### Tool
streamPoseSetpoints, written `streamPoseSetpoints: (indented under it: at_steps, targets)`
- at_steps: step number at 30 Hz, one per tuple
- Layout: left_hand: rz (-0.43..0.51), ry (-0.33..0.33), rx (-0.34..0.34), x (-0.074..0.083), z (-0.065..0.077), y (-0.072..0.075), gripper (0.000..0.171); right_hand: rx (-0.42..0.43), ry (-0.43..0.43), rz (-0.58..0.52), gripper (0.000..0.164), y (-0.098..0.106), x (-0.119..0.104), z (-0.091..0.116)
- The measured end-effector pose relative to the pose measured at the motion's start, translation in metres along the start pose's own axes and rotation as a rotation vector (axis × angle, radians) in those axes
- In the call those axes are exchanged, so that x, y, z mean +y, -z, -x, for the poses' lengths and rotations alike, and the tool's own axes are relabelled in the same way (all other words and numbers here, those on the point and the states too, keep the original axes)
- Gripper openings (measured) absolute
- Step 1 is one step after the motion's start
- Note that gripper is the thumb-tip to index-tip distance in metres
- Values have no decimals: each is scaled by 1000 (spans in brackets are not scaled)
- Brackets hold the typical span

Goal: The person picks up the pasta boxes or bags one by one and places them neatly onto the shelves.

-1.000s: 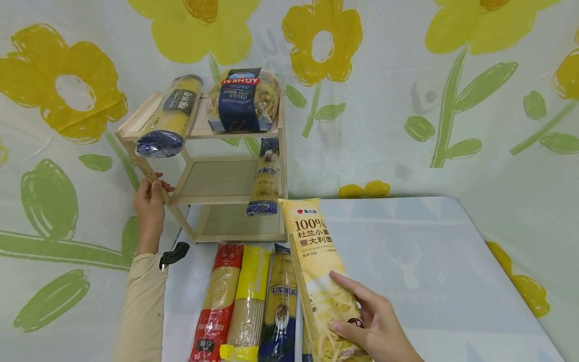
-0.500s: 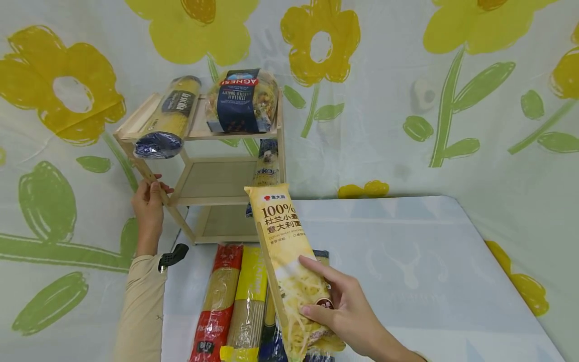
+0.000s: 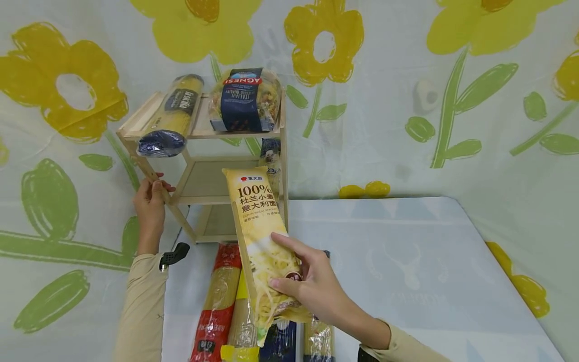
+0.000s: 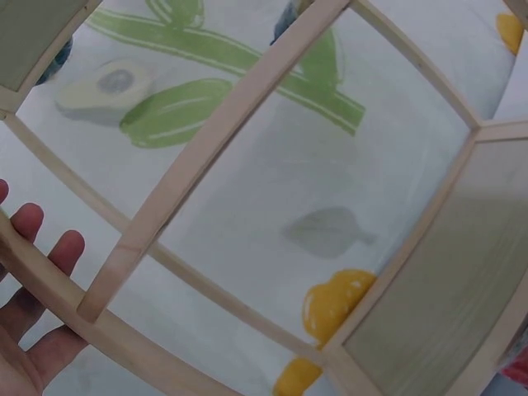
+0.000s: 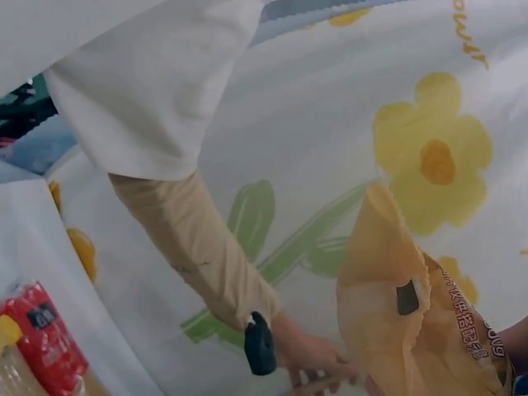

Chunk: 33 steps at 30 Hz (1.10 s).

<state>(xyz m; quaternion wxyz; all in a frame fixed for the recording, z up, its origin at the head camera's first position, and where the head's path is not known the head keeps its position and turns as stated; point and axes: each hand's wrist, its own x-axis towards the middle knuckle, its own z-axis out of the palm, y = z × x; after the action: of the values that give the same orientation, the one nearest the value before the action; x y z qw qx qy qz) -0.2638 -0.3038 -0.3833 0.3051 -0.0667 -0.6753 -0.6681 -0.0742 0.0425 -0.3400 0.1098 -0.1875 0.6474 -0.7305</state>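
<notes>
My left hand point(image 3: 151, 203) grips the front left post of a wooden shelf rack point(image 3: 203, 200); in the left wrist view its fingers point(image 4: 66, 252) curl round that wooden bar. With the right hand point(image 3: 312, 281) I hold a yellow spaghetti packet point(image 3: 255, 226), thumb on its front face. The packet is tilted, its top end in front of the rack's middle level. Behind it, partly hidden, a blue-ended pasta packet point(image 3: 271, 151) lies on that level. The rack's top bears a long pasta packet point(image 3: 174, 113) and a rounded Agnesi pasta bag point(image 3: 244, 100).
Several spaghetti packets lie in a row on the table point(image 3: 407, 251) before the rack: a red one point(image 3: 214, 306), a yellow one point(image 3: 242, 327), a dark blue one point(image 3: 280, 342) and another point(image 3: 318, 337) at the right. A flower-printed cloth point(image 3: 384, 100) hangs behind.
My right hand has carried the yellow spaghetti packet left and up, from beside the rack to in front of its middle level. The left hand stays on the post.
</notes>
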Motion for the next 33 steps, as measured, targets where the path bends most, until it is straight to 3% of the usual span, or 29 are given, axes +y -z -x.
streamPoseSetpoints:
  at_steps: [6, 14, 21, 29, 33]
  targets:
    - [-37, 4, -10, 3, -3, -1, 23, 26, 34, 63, 69, -8, -6, -26]
    - [16, -24, -5, -1, -2, 0, 21, 74, 78, 108, 68, -16, -9, -70]
    - [-16, -9, -16, -1, 0, 1, 24, 176, 121, 279, 64, -24, -11, -103]
    - [8, -19, -6, -1, -1, 1, 23, 242, 92, 402, 62, -30, -10, -140]
    - [12, -12, -11, -1, 0, 1, 22, 293, 18, 416, 62, -32, -6, -156]
